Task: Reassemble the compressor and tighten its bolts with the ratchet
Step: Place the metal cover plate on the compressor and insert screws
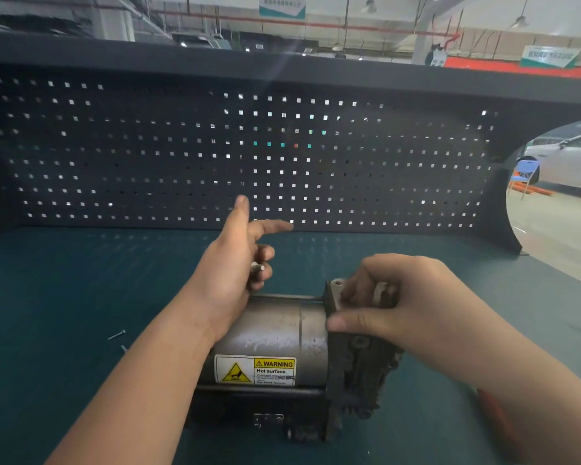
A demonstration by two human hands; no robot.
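I see the compressor (282, 347) lying on its side on the green tabletop (64, 280), in front of the dark pegboard (148, 156). Its grey cylindrical body carries a yellow warning label (255, 370) facing me; the dark cast end housing (356, 357) sits at the right end of the cylinder.

My left hand (235, 263) hovers above the far left part of the compressor, thumb and forefinger extended, the remaining fingers curled around a small metal bolt (257, 266). My right hand (393, 307) rests on top of the end housing, fingers bent down onto its upper block, thumb pressed against the near face.

Two loose screws (116, 335) lie on the tabletop to the left of the compressor, well apart from it.
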